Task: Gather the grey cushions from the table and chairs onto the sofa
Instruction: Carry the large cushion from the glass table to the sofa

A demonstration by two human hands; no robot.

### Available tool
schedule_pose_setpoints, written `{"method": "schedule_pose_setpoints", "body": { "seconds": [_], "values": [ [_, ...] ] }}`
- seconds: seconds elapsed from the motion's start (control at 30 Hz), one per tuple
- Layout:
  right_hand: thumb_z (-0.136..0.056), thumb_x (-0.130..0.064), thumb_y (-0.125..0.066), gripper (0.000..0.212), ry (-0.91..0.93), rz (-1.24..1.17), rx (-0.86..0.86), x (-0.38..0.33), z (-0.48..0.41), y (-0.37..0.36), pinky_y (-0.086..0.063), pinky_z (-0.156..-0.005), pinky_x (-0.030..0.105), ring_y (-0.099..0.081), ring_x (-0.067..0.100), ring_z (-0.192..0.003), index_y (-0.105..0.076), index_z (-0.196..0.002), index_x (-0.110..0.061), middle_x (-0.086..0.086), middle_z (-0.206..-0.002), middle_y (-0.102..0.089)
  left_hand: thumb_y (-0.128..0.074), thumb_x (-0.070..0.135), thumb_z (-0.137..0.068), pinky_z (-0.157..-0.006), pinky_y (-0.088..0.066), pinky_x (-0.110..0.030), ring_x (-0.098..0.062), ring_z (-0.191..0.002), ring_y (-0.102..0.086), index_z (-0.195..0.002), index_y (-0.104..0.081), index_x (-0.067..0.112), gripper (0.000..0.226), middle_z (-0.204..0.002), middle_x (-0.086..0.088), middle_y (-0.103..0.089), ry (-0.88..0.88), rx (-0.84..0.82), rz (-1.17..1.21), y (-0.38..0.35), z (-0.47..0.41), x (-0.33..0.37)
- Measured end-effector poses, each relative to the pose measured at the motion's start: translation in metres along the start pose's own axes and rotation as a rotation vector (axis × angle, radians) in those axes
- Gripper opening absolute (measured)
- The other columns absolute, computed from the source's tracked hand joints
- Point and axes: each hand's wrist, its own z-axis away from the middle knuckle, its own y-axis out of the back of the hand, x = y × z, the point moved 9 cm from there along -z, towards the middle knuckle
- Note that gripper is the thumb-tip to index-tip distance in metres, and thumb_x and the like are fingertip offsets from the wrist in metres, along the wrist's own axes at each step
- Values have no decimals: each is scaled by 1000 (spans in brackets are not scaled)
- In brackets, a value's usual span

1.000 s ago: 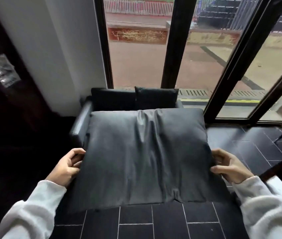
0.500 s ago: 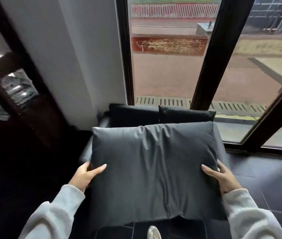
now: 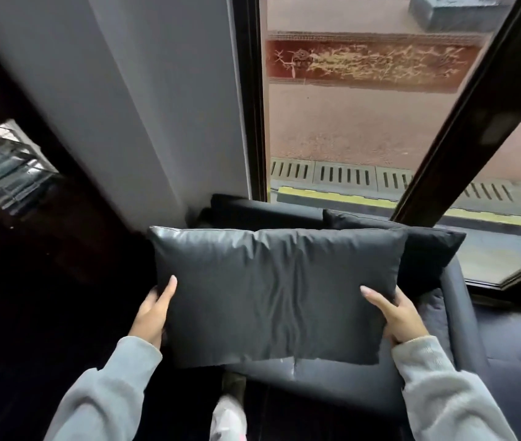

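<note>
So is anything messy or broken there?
Nothing looks broken or spilled. The grey cushion is held up between the left hand and right hand above the sofa. A darker cushion sits tilted against the sofa's back.

A dark sofa (image 3: pixel 463 316) (below the window) bears a black cushion (image 3: pixel 428 249).

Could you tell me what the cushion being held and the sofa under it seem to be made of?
The grey cushion looks like smooth woven fabric with a faint sheen: fine wrinkles, light glinting along its top edge. The sofa seems a matte, dark padded textile with stitched seams; leatherette cannot be ruled out.
</note>
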Motion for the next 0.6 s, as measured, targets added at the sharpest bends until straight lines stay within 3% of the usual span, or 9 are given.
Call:
{"method": "schedule_pose_setpoints", "body": {
  "seconds": [0.13,0.23,0.3,0.4,0.47,0.53,0.6],
  "values": [
    [-77,-27,-80,40,-67,-13,90,15,-64,-22,-58,-66,18,-77,14,-92,-74,-114,-13,3,-104,-81,-83,81,-48,-115,-40,-46,-24,-129,-59,-144,-53,17,119,-138,-1,-65,88,-38,-25,-17,-91,1],
    [-82,-13,-80,33,-78,31,151,33,-125,-34,-58,-66,17,-77,11,-88,-71,-114,-12,2,-102,-81,-78,88,-44,-119,-35,-45,-23,-135,-54,-151,-47,17,132,-146,0,-59,151,-88,-95,-36,-169,3],
    [-84,-3,-79,44,-79,77,189,47,-168,-41,-59,-77,23,-75,10,-96,-64,-124,-15,1,-108,-78,-76,88,-47,-113,-41,-43,-20,-127,-61,-147,-53,21,123,-137,4,-65,208,-107,-163,-52,-222,2],
    [-83,9,-75,63,-139,89,221,78,-232,-50,-53,-100,45,-67,26,-114,-51,-138,-11,13,-122,-70,-67,77,-72,-83,-56,-36,-16,-104,-71,-133,-61,25,80,-115,8,-73,255,-93,-200,-77,-301,-4],
    [-83,10,-75,61,-187,55,253,104,-273,-54,-53,-100,49,-65,33,-120,-52,-134,-13,19,-127,-68,-64,72,-79,-73,-57,-34,-14,-95,-73,-120,-64,26,61,-111,8,-74,267,-87,-226,-92,-354,-11],
    [-78,-5,-83,58,-240,8,258,128,-310,-62,-56,-91,43,-66,28,-120,-58,-126,-24,12,-128,-70,-62,72,-80,-82,-57,-38,-14,-100,-72,-117,-64,28,57,-118,5,-72,268,-92,-270,-104,-402,-20],
    [-64,-30,-94,72,-308,-19,241,150,-342,-70,-49,-99,45,-65,19,-122,-61,-127,-35,-1,-131,-69,-60,72,-84,-97,-52,-46,-21,-121,-62,-132,-59,30,65,-137,2,-63,277,-100,-320,-110,-442,-35]
  ]
}}
